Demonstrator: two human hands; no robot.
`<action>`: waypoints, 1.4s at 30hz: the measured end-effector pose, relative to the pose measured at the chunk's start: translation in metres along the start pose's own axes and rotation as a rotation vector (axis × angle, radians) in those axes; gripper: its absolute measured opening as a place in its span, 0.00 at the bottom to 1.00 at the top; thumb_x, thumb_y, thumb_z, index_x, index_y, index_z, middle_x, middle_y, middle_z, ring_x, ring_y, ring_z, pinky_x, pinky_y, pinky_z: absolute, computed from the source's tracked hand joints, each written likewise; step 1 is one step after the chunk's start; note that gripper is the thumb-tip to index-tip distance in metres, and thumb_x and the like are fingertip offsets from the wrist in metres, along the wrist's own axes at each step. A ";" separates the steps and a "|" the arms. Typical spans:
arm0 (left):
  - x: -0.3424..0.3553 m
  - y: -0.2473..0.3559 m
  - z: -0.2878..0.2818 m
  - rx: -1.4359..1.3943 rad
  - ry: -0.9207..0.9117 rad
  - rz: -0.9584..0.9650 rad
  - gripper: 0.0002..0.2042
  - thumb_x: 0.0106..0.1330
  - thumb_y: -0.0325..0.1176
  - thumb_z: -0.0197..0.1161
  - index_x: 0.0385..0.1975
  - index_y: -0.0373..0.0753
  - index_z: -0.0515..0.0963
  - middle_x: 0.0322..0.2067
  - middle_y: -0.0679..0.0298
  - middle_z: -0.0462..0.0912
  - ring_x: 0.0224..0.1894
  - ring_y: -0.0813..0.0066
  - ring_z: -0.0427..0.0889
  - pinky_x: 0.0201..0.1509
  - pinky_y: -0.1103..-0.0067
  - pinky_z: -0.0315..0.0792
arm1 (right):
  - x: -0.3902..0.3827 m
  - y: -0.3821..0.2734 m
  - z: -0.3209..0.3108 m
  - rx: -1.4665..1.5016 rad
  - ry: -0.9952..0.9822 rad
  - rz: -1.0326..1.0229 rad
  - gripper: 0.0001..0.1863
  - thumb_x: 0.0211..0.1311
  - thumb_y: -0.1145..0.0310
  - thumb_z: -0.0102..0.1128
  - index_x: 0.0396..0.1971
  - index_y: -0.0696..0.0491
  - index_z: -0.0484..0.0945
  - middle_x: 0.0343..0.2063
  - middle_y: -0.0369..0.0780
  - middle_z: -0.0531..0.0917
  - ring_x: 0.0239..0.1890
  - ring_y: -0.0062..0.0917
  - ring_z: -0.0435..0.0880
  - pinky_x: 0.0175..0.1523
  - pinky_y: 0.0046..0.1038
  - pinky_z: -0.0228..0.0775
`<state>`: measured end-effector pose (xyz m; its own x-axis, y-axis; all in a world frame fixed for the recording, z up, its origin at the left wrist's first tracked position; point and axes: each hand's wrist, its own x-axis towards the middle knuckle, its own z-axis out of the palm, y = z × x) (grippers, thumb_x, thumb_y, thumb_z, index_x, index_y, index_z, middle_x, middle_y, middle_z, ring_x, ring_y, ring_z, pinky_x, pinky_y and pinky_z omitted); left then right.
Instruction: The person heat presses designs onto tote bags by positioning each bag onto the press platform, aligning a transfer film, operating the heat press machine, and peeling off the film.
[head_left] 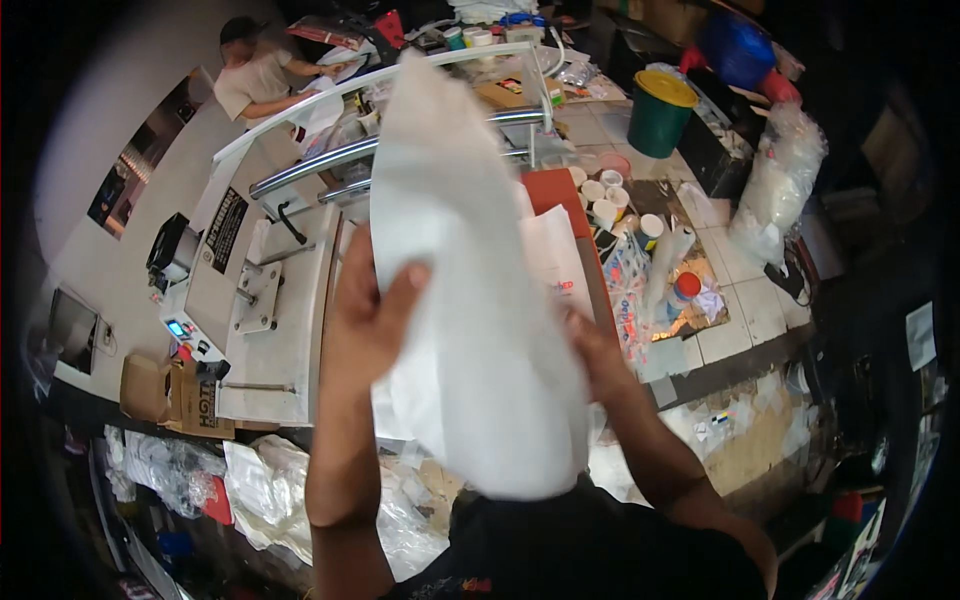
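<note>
A large white sheet, paper or thin cloth, stands up curled in front of me, its upper end narrowing to a point. On its left edge, my left hand grips it with the thumb lying over the front. My right hand is closed at the opposite edge; its fingertips are blurred and partly behind the sheet. Beyond the sheet, a white piece with red print lies on a red-orange surface. The sheet covers much of what is behind it.
To the left stands a press-like machine with metal rails and a control panel. A cardboard box sits beside it. Several paint tubs and a red-capped container are at right, before a green bucket. Another person works at far left.
</note>
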<state>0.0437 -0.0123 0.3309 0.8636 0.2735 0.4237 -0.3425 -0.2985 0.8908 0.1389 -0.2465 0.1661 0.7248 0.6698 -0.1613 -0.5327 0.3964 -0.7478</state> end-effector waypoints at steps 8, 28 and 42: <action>0.019 -0.075 -0.015 0.230 0.263 -0.027 0.18 0.71 0.27 0.56 0.60 0.38 0.68 0.29 0.66 0.77 0.30 0.83 0.72 0.36 0.85 0.67 | 0.036 -0.132 -0.006 -0.510 0.283 -0.563 0.36 0.60 0.70 0.67 0.67 0.52 0.62 0.43 0.41 0.83 0.40 0.19 0.81 0.43 0.18 0.71; -0.052 -0.263 0.034 0.979 -0.081 -0.439 0.20 0.69 0.39 0.53 0.60 0.47 0.72 0.43 0.49 0.81 0.41 0.46 0.82 0.45 0.58 0.78 | 0.093 0.012 -0.107 -1.593 0.427 -0.371 0.16 0.57 0.74 0.56 0.46 0.50 0.83 0.34 0.50 0.84 0.38 0.47 0.83 0.44 0.44 0.76; -0.076 -0.260 0.072 1.111 -0.081 -0.028 0.26 0.62 0.42 0.58 0.61 0.44 0.70 0.64 0.53 0.65 0.68 0.47 0.59 0.70 0.53 0.52 | 0.088 0.054 -0.115 -1.877 0.472 -0.542 0.18 0.53 0.68 0.61 0.46 0.53 0.80 0.52 0.47 0.76 0.57 0.45 0.70 0.59 0.49 0.61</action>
<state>0.0938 -0.0211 0.0554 0.9012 0.2448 0.3576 0.1645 -0.9566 0.2405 0.2246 -0.2385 0.0371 0.8251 0.4192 0.3788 0.5440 -0.7705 -0.3321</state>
